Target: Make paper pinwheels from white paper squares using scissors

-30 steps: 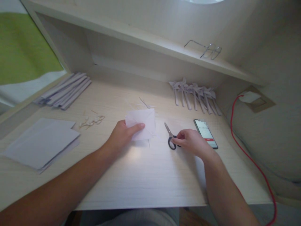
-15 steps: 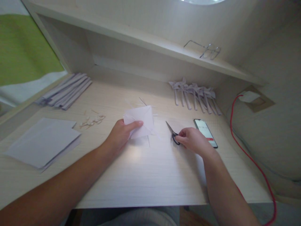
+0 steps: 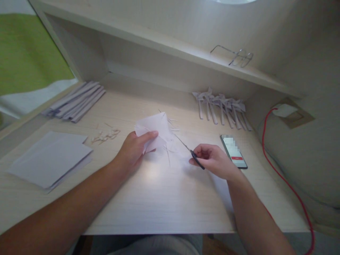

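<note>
My left hand [image 3: 135,148] pinches a folded white paper square [image 3: 156,129] and holds it tilted up above the desk [image 3: 164,198]. My right hand [image 3: 212,161] grips the black handles of a small pair of scissors [image 3: 190,152]. The blades point left toward the lower right edge of the paper, close to it or just touching. Thin paper slivers lie on the desk under the paper.
A stack of white sheets [image 3: 50,157] lies at the left, folded paper strips [image 3: 77,102] behind it, small scraps [image 3: 106,135] nearby. Paper pinwheels [image 3: 221,109] line the back right. A phone [image 3: 233,150] lies by my right hand; a red cable [image 3: 281,177] runs right. Glasses [image 3: 236,56] rest on the shelf.
My right hand picked the scissors up off the desk and swung the blades left to the paper. My left hand raised and tilted the paper.
</note>
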Motion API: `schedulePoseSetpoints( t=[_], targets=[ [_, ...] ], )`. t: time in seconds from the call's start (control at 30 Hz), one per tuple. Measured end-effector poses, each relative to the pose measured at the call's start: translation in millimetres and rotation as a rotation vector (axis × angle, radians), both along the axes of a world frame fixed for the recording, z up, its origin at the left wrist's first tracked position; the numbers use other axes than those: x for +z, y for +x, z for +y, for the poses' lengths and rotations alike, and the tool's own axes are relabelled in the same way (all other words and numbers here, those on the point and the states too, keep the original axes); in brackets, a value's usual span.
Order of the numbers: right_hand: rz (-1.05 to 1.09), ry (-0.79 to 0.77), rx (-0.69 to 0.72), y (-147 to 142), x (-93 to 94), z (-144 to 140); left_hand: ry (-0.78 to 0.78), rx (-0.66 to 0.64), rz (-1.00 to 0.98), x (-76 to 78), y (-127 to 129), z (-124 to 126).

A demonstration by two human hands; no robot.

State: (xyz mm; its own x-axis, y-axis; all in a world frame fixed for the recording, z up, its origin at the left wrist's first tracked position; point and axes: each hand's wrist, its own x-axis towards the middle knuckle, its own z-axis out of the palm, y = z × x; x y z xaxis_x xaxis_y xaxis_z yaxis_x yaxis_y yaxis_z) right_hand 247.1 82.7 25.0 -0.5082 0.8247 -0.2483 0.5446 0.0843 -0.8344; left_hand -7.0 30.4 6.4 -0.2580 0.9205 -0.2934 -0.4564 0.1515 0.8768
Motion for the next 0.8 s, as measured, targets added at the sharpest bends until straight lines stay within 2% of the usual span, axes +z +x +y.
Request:
schedulePoseSetpoints(
  t=[0.2, 0.8],
  targets=[
    [0.059, -0.082, 0.077, -8.6, -0.7, -8.1, 0.007, -0.003, 0.030, -2.0, -0.8, 0.3],
    [0.061, -0.045, 0.075, -7.4, -4.3, -7.4, 0.034, 0.000, 0.040, 0.9, 0.8, 1.5]
  ],
)
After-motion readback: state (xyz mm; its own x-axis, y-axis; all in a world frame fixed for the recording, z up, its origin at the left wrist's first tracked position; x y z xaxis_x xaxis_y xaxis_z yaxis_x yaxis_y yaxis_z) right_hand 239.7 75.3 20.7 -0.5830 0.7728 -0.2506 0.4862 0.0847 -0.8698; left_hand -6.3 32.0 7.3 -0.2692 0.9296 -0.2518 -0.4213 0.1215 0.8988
